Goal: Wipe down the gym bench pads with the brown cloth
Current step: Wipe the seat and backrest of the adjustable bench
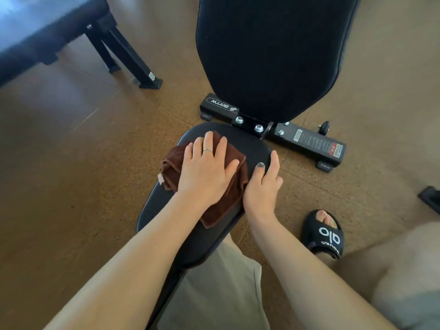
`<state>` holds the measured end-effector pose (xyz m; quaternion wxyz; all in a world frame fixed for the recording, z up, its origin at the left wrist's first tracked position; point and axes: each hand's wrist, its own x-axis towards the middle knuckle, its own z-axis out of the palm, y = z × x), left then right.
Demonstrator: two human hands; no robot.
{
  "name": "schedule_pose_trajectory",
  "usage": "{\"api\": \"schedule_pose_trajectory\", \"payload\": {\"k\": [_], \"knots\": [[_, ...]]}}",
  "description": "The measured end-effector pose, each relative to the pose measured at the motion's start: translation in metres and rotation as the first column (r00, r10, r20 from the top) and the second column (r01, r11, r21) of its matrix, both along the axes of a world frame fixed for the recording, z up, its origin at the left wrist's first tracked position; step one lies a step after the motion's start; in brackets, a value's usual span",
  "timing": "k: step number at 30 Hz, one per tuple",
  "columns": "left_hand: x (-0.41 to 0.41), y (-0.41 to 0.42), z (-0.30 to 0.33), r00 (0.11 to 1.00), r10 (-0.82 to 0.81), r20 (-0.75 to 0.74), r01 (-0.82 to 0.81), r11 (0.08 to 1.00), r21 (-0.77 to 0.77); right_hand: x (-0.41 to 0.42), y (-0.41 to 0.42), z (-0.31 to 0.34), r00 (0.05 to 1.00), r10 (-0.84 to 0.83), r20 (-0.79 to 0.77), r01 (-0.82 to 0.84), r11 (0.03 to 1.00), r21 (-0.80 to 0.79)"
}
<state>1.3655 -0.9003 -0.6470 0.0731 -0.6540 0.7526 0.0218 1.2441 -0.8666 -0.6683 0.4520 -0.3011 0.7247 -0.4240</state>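
A folded brown cloth [173,167] lies on the black seat pad [254,148] of the gym bench, in the middle of the view. My left hand [207,170] presses flat on the cloth with its fingers straight and spread. My right hand [262,189] holds the seat pad's right edge beside the cloth, thumb on top and fingers wrapped over the side. The large black back pad [269,55] rises beyond the seat, tilted away from me.
The bench's black steel base bar [309,141] runs across the brown cork floor behind the seat, with an adjustment knob [324,127]. Another black bench [123,51] stands at the top left. My foot in a black sandal [323,234] rests to the right.
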Motion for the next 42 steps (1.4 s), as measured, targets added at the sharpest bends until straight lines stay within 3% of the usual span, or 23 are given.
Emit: {"api": "schedule_pose_trajectory", "payload": {"k": [7, 12, 17, 25, 32, 36, 42], "knots": [[0.035, 0.11, 0.014, 0.997, -0.075, -0.033, 0.076, 0.996, 0.041, 0.002, 0.002, -0.004, 0.999, -0.032, 0.017, 0.032, 0.999, -0.01], [0.031, 0.049, 0.005, 0.984, -0.154, -0.095, 0.157, 0.987, 0.025, 0.004, 0.001, -0.009, 0.999, -0.036, -0.012, 0.036, 0.999, -0.023], [0.007, -0.022, -0.001, 0.998, -0.002, -0.064, 0.002, 1.0, 0.005, -0.002, 0.003, -0.003, 1.0, 0.008, 0.005, -0.007, 1.0, -0.025], [0.038, 0.114, 0.023, 0.996, -0.059, -0.072, 0.067, 0.991, 0.113, 0.005, 0.004, 0.0, 0.998, -0.048, 0.028, 0.048, 0.999, 0.002], [0.033, 0.034, 0.004, 0.979, -0.163, -0.121, 0.166, 0.986, 0.017, 0.006, 0.002, -0.009, 0.998, -0.055, -0.014, 0.054, 0.998, -0.032], [0.014, -0.037, -0.003, 0.995, -0.05, -0.089, 0.05, 0.999, -0.002, 0.001, 0.003, -0.003, 1.0, -0.015, 0.001, 0.015, 1.0, -0.026], [0.025, 0.05, 0.011, 0.981, -0.113, -0.157, 0.117, 0.993, 0.016, 0.005, 0.005, -0.001, 0.999, -0.048, 0.005, 0.048, 0.998, -0.043]]}}
